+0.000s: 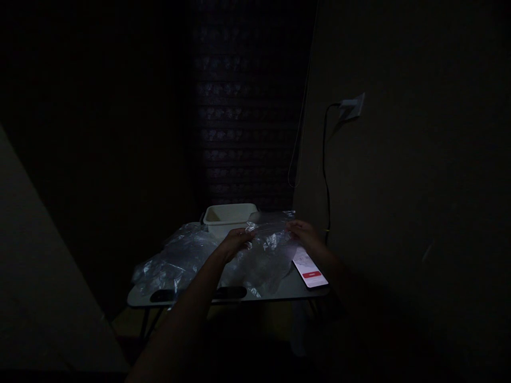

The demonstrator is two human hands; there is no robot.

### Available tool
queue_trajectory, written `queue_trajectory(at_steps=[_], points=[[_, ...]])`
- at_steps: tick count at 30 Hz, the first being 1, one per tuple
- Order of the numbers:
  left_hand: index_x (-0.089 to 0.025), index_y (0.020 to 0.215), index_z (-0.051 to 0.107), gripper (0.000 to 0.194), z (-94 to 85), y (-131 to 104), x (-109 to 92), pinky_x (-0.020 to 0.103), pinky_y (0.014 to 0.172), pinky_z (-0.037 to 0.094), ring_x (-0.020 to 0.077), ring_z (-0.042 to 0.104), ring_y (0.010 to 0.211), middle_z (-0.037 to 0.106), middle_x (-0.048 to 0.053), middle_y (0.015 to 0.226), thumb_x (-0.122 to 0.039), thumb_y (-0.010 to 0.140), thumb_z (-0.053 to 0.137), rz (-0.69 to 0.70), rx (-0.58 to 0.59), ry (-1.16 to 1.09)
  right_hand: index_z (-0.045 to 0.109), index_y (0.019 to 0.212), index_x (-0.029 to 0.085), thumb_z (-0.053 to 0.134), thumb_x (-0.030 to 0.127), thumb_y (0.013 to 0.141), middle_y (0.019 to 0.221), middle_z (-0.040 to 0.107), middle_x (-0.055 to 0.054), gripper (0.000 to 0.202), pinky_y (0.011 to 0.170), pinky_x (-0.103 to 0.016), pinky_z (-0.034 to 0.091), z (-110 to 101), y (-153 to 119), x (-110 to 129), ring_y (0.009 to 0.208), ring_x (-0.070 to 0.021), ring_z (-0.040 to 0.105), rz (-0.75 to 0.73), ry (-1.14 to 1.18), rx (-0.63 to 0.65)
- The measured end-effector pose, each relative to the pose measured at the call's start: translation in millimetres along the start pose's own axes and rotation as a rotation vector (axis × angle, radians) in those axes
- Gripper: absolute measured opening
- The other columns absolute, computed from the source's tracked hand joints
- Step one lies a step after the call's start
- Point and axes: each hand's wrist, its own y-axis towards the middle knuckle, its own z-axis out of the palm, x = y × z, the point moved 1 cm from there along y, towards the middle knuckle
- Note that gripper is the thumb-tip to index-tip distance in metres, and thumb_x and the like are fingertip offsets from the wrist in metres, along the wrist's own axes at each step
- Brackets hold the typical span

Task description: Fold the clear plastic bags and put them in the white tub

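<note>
Clear plastic film (268,254), crinkled, glossy, held spread over table (290,289)

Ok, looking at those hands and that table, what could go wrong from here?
The phone lies at the front edge of the table, near the right hand; a bump might knock it off. The loose pile reaches the left edge and could slide off. In this dim light, the clear plastic between the right and left hand may be hard to see.

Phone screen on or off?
On: the phone glows white, with a red bar across its lower part.
</note>
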Motion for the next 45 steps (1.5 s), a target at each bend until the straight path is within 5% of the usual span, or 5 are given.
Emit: queue_trajectory(at_steps=[10,18,32,38,45], points=[[-0.01,0.068,0.051,0.028,-15.8,1,0,0.02,0.043,0.037,0.0068,0.048,0.044,0.052,-0.001,0.057,-0.033,0.053,0.057,0.06,-0.13,0.021,0.054,0.057,0.013,0.058,0.029,0.051,0.048,0.047,0.005,0.018,0.04,-0.018,0.025,-9,-11,-7,0.04,-0.0034,0.036,0.223,-0.1,0.362],[-0.01,0.069,0.05,0.027,-19.6,-2,0,0.02,0.041,0.037,0.0088,0.051,0.045,0.054,0.002,0.06,-0.032,0.055,0.057,0.008,-0.096,0.015,0.057,0.063,0.014,0.058,0.03,0.052,0.058,0.053,0.002,0.019,0.049,-0.02,0.03,-10,-6,-15,0.053,-0.0072,0.045,0.19,-0.079,0.34],[-0.01,0.074,0.052,0.024,-23.0,0,11,0.021,0.047,0.04,0.0094,0.052,0.047,0.055,0.001,0.057,-0.018,0.053,0.059,-0.075,0.008,-0.005,0.049,0.048,0.014,0.051,0.037,0.057,0.043,0.043,0.004,0.025,0.045,-0.021,0.028,-4,2,-20,0.042,-0.0059,0.038,0.051,-0.145,0.191],[-0.011,0.082,0.05,0.024,-25.9,-1,7,0.023,0.05,0.042,0.0096,0.053,0.049,0.055,0.002,0.061,-0.018,0.06,0.055,-0.052,-0.076,-0.075,0.051,0.051,0.013,0.056,0.033,0.053,0.047,0.047,0.003,0.021,0.048,-0.021,0.031,-2,-5,-15,0.046,-0.0069,0.042,0.092,-0.135,0.334],[-0.021,0.112,0.025,0.078,-13.1,-10,11,0.031,0.063,0.042,0.0114,0.054,0.062,0.052,0.002,0.077,-0.002,0.047,0.063,-0.106,0.109,-0.125,0.046,0.052,0.015,0.051,0.036,0.056,0.04,0.038,0.007,0.021,0.038,-0.019,0.027,4,-4,-14,0.037,-0.0047,0.035,0.124,-0.083,0.211]])
